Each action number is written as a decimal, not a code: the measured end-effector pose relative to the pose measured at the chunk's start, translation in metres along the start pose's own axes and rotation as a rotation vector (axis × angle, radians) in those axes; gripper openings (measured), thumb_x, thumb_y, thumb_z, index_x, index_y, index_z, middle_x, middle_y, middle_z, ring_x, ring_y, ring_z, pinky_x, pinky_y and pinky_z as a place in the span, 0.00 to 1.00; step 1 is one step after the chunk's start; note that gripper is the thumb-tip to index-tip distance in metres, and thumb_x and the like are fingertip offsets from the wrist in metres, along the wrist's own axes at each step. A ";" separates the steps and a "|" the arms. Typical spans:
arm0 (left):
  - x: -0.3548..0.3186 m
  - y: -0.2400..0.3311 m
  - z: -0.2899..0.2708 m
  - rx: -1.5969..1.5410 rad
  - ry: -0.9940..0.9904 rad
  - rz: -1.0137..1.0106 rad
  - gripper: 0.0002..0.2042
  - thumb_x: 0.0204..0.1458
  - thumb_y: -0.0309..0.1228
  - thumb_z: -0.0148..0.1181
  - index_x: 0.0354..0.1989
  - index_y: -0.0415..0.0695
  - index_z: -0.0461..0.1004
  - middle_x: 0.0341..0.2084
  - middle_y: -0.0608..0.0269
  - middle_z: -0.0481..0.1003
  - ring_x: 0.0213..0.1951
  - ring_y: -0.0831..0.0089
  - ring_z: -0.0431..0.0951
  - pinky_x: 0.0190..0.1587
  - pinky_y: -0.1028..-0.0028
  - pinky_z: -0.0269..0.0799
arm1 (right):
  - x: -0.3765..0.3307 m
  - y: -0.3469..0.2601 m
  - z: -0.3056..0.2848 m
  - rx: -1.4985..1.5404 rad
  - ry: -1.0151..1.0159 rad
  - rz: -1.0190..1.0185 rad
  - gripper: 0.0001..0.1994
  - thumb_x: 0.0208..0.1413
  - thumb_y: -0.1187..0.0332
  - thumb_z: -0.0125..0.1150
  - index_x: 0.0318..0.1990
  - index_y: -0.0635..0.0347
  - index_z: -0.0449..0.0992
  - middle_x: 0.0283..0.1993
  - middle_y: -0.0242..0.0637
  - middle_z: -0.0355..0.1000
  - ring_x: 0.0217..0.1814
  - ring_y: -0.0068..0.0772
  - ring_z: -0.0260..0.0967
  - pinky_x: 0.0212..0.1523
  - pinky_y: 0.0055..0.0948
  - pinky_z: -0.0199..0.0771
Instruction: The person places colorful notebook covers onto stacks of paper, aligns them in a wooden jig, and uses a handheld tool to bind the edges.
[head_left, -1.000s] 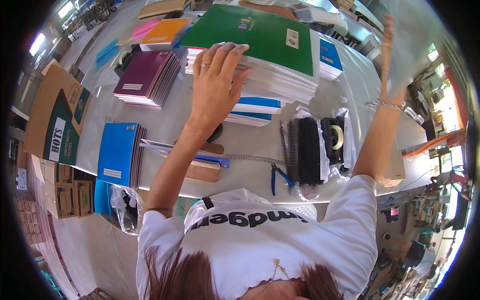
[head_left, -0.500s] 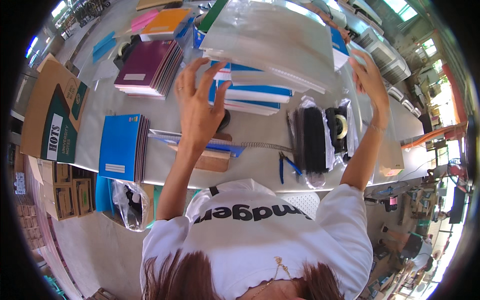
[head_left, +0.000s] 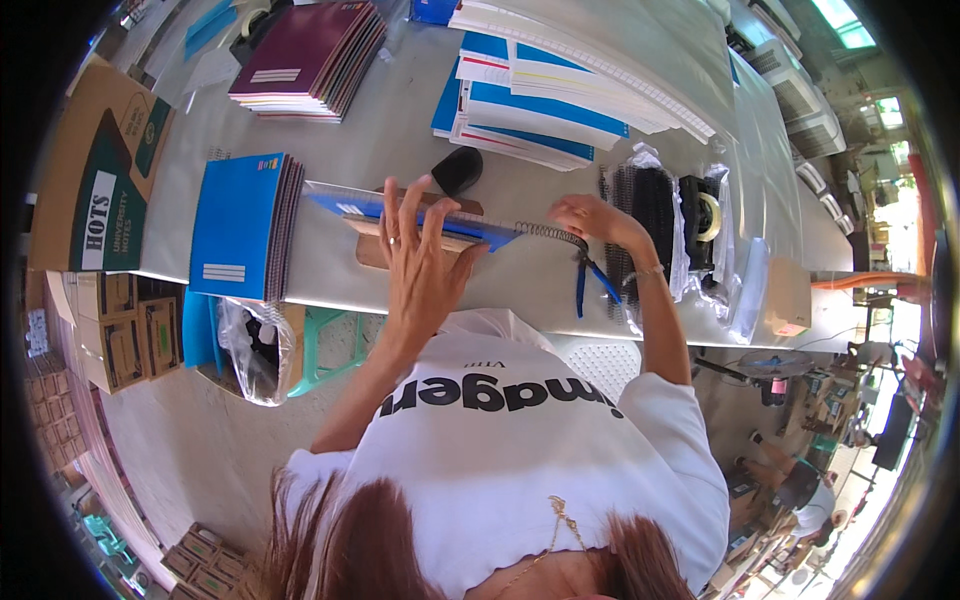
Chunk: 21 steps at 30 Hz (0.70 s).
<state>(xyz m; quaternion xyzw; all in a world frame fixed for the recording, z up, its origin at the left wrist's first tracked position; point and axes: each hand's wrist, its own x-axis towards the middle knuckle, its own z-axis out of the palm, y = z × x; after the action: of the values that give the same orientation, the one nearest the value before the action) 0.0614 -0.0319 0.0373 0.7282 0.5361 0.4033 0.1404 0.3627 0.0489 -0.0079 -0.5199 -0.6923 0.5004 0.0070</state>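
Note:
My left hand closes around a blue-covered notebook that stands on edge against a wooden block, the fingers reaching over its upper edge and the thumb on the near side. From the notebook's right end runs a dark spiral binding coil. Just above that coil, the fingers of my right hand are curled closed; whether they touch it or hold anything is unclear. Blue-handled pliers lie below the coil's right end. A black computer mouse sits behind the notebook.
Left are a blue notebook stack, a maroon notebook stack and a cardboard box. Blue and white notebooks are piled ahead. On the right lie bundled black coils and a tape roll.
Both hands have come down from the far pile of notebooks and sheets. My left hand now holds the standing notebook, and my right hand has moved in to the coil. The view has shifted.

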 end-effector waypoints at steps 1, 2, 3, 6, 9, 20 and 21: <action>0.004 -0.006 0.002 -0.063 0.008 0.033 0.23 0.39 0.35 0.73 0.43 0.48 0.68 0.56 0.57 0.60 0.66 0.47 0.50 0.61 0.44 0.44 | 0.009 -0.007 0.003 -0.015 0.013 -0.020 0.15 0.63 0.62 0.50 0.49 0.64 0.73 0.36 0.42 0.74 0.36 0.29 0.72 0.39 0.29 0.72; 0.008 -0.013 0.001 -0.050 -0.036 0.041 0.23 0.39 0.35 0.73 0.43 0.48 0.68 0.54 0.57 0.62 0.66 0.48 0.51 0.62 0.45 0.46 | 0.020 -0.019 0.005 -0.034 0.022 -0.045 0.16 0.63 0.62 0.50 0.51 0.63 0.72 0.40 0.43 0.75 0.40 0.32 0.72 0.41 0.30 0.72; 0.011 -0.018 0.001 -0.042 -0.086 0.058 0.22 0.39 0.34 0.73 0.42 0.48 0.68 0.51 0.57 0.65 0.66 0.48 0.51 0.62 0.46 0.48 | 0.028 -0.029 0.008 -0.050 0.042 -0.065 0.17 0.63 0.61 0.50 0.53 0.62 0.72 0.44 0.44 0.75 0.44 0.35 0.73 0.44 0.30 0.72; 0.017 -0.033 -0.004 -0.064 -0.158 0.122 0.23 0.37 0.36 0.74 0.40 0.48 0.69 0.45 0.60 0.70 0.66 0.53 0.54 0.63 0.46 0.50 | 0.072 -0.026 0.023 -0.418 0.264 -0.647 0.21 0.63 0.57 0.50 0.59 0.54 0.67 0.56 0.42 0.69 0.56 0.44 0.68 0.51 0.34 0.71; 0.021 -0.059 -0.012 -0.090 -0.157 0.232 0.25 0.33 0.41 0.75 0.39 0.48 0.70 0.44 0.64 0.70 0.65 0.58 0.57 0.64 0.47 0.48 | 0.103 -0.035 0.045 -0.740 0.472 -0.641 0.24 0.63 0.53 0.48 0.64 0.46 0.60 0.65 0.46 0.59 0.63 0.53 0.60 0.56 0.44 0.68; 0.016 -0.046 -0.014 0.024 -0.125 0.253 0.26 0.30 0.55 0.73 0.34 0.49 0.76 0.39 0.69 0.70 0.63 0.63 0.60 0.67 0.37 0.30 | 0.141 -0.028 0.094 -0.553 0.650 -0.473 0.18 0.54 0.57 0.61 0.49 0.54 0.71 0.60 0.53 0.59 0.56 0.56 0.63 0.53 0.50 0.68; 0.016 -0.047 -0.013 0.029 -0.125 0.259 0.26 0.30 0.55 0.73 0.33 0.49 0.76 0.38 0.69 0.70 0.62 0.63 0.60 0.67 0.37 0.31 | 0.137 -0.021 0.087 -0.444 0.677 -0.551 0.15 0.54 0.60 0.62 0.46 0.57 0.72 0.58 0.52 0.61 0.53 0.53 0.64 0.53 0.46 0.69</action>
<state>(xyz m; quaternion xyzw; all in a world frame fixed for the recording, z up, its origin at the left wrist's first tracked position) 0.0221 -0.0028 0.0226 0.8170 0.4335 0.3640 0.1099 0.2390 0.0895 -0.1063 -0.4399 -0.8529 0.1231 0.2529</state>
